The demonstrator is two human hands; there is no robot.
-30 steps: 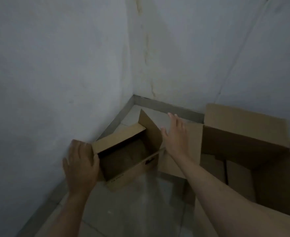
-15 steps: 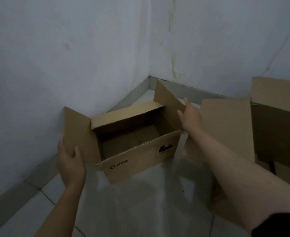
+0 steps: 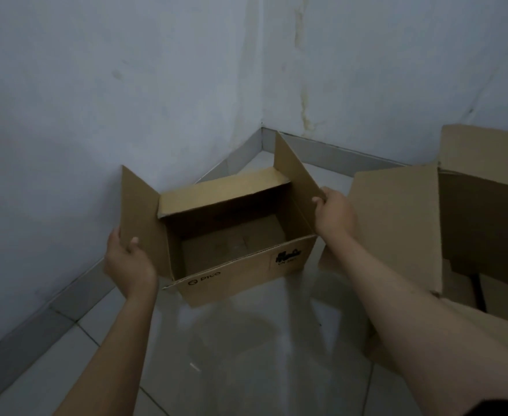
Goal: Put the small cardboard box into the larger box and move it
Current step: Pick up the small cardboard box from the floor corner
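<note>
The small cardboard box is in the room's corner, open at the top and empty, with a printed logo on its front. It looks raised off the floor. My left hand grips its upright left flap, thumb on the inner face. My right hand grips the edge of its right flap. The larger box stands open at the right edge of the view, one wide flap spread toward the small box. Its inside is dark and mostly out of frame.
Two white walls meet in a corner just behind the small box, with a grey skirting strip along the bottom. The floor is glossy pale tile. A dark sleeve shows at the bottom right.
Both hands have closed on the small box's side flaps, and the box sits higher and nearer to me than before. My view has shifted left, so the larger box is further toward the right edge.
</note>
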